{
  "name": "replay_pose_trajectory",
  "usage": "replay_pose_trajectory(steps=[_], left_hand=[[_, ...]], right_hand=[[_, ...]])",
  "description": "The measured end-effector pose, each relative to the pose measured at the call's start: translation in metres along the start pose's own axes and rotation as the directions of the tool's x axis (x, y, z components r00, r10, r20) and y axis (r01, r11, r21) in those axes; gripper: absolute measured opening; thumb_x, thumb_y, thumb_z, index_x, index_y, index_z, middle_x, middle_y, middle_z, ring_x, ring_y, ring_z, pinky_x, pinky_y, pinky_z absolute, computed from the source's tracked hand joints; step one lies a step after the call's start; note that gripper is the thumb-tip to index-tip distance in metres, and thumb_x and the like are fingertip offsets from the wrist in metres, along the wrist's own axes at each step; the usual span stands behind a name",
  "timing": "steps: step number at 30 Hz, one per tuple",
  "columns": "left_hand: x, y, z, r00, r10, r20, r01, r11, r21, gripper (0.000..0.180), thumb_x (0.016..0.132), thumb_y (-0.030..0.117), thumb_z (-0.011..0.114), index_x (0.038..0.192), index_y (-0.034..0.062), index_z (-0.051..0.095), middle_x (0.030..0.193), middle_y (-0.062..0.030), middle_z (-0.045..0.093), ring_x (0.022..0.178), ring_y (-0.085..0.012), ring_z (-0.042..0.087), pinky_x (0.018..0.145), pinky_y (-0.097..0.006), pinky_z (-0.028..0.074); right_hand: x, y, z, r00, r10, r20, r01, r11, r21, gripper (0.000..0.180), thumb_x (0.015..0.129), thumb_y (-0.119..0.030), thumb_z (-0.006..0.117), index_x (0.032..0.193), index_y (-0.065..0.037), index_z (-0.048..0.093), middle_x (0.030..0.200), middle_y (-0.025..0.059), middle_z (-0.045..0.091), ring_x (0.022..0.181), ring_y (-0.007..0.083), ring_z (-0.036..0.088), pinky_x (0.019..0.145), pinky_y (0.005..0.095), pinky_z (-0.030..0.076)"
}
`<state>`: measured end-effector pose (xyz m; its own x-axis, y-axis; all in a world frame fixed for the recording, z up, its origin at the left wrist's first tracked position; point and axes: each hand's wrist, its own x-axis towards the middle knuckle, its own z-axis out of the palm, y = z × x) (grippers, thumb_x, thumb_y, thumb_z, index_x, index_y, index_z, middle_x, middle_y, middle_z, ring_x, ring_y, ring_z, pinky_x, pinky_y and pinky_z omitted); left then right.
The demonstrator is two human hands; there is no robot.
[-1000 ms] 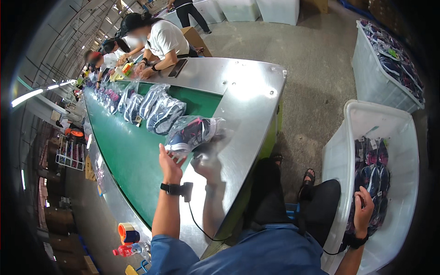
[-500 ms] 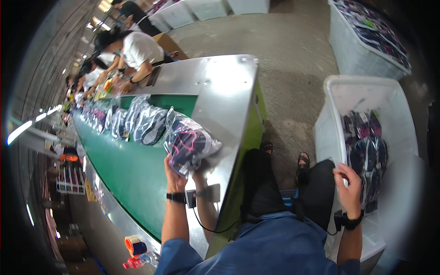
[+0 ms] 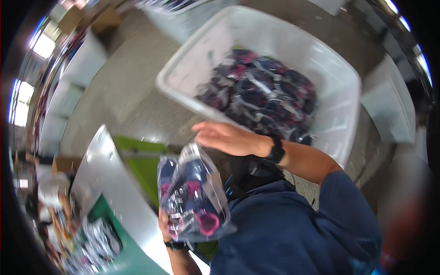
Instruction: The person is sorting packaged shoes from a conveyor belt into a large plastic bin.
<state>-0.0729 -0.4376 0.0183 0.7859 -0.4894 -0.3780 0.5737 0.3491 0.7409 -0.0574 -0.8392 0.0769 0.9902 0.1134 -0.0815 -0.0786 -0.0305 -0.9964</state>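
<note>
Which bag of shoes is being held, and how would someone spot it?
Start at the big white bin full of bagged shoes. Below it, in front of the blue shirt, is one clear bag between both hands; alone outside the bin, showing pink and navy shoes.

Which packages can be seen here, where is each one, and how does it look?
Clear plastic bag: held by the left hand, right hand at its top; dark blue and pink shoes inside.
Bagged shoes: heaped in the white bin; dark, pink accents.
More bagged shoes: on the green belt, lower left.
</note>
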Motion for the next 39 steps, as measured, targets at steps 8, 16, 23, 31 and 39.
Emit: replay_pose_trajectory(steps=[8, 16, 23, 31, 39], left_hand=[[0.076, 0.013, 0.167, 0.829, -0.396, 0.395, 0.253, 0.895, 0.368, 0.129, 0.073, 0.056, 0.081, 0.162, -0.0112, 0.016, 0.16, -0.0266, 0.037, 0.146, -0.0341, 0.043, 0.122, -0.045, 0.03], [0.101, -0.023, 0.144, 0.944, -0.186, 0.272, 0.106, 0.953, 0.285, 0.088, 0.1, 0.053, 0.062, 0.162, 0.0019, 0.028, 0.144, -0.0234, 0.057, 0.129, -0.0331, 0.06, 0.103, -0.047, 0.054], [0.08, -0.025, 0.091, 0.985, -0.153, 0.076, 0.121, 0.937, 0.327, 0.074, 0.103, 0.049, 0.058, 0.155, 0.0008, 0.04, 0.134, -0.0202, 0.062, 0.118, -0.031, 0.064, 0.099, -0.044, 0.054], [0.042, -0.015, 0.066, 0.998, -0.059, -0.013, 0.058, 0.876, 0.478, 0.062, 0.107, 0.045, 0.053, 0.154, 0.0054, 0.043, 0.134, -0.0154, 0.06, 0.115, -0.0263, 0.062, 0.098, -0.041, 0.052], [-0.011, -0.01, 0.043, 0.987, 0.082, -0.14, -0.006, 0.882, 0.472, 0.059, 0.108, 0.04, 0.052, 0.154, 0.0029, 0.043, 0.132, -0.0138, 0.062, 0.113, -0.0256, 0.064, 0.095, -0.04, 0.053]], right_hand=[[-0.069, 0.035, -0.044, 0.918, 0.265, 0.295, -0.332, 0.92, 0.206, 0.052, 0.095, -0.047, 0.076, 0.107, 0.004, 0.072, 0.09, 0.0018, 0.069, 0.075, 0.009, 0.061, 0.065, 0.0274, 0.05], [-0.197, 0.12, -0.148, 0.85, 0.033, -0.526, -0.13, 0.98, -0.149, 0.043, 0.098, -0.04, 0.069, 0.121, -0.003, 0.072, 0.104, 0.0017, 0.072, 0.091, 0.0143, 0.065, 0.082, 0.0315, 0.052], [-0.262, 0.196, -0.244, 0.383, 0.12, -0.916, 0.597, 0.724, 0.345, 0.058, 0.098, -0.056, 0.062, 0.139, -0.014, 0.061, 0.138, 0.0069, 0.064, 0.116, 0.0286, 0.067, 0.106, 0.0523, 0.052], [-0.257, 0.281, -0.258, 0.11, 0.779, -0.618, 0.418, 0.528, 0.74, 0.062, 0.102, -0.044, 0.063, 0.139, 0.002, 0.045, 0.115, 0.0209, 0.067, 0.108, 0.0344, 0.069, 0.09, 0.0432, 0.061], [-0.166, 0.159, -0.183, 0.658, 0.569, -0.494, -0.185, 0.757, 0.626, 0.04, 0.105, -0.038, 0.061, 0.124, -0.003, 0.064, 0.108, 0.0099, 0.072, 0.097, 0.0214, 0.073, 0.084, 0.0365, 0.06]])
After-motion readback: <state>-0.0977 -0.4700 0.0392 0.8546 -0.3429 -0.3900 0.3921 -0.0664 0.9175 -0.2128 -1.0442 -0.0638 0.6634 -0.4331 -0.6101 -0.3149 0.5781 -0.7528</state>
